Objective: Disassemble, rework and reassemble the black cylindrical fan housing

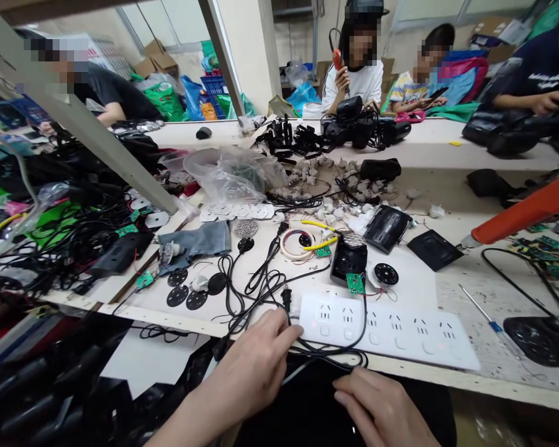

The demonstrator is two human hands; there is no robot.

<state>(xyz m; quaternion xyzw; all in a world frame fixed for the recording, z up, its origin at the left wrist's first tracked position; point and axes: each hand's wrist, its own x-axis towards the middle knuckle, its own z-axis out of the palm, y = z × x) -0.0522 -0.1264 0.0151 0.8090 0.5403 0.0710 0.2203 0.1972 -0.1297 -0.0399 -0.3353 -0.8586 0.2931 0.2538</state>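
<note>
At the bench's front edge, my left hand (263,351) is closed, fingertips beside the left end of a white power strip (386,329). Black cable (256,310) runs up to it, but what its fingers hold is hidden. My right hand (382,403) is lower, below the strip; its fingers are curled together near a loop of cable, and their grip is hidden. A black plug (286,298) stands just above my left hand. Behind the strip, a green circuit board (355,284) leans on an open black housing (347,257), beside a black perforated disc (386,274).
An orange tool (522,211) reaches in from the right, above a screwdriver (489,320). Yellow-handled pliers (319,245) lie behind the cables. White parts (326,205) and black parts (293,136) are heaped further back. People sit across the bench.
</note>
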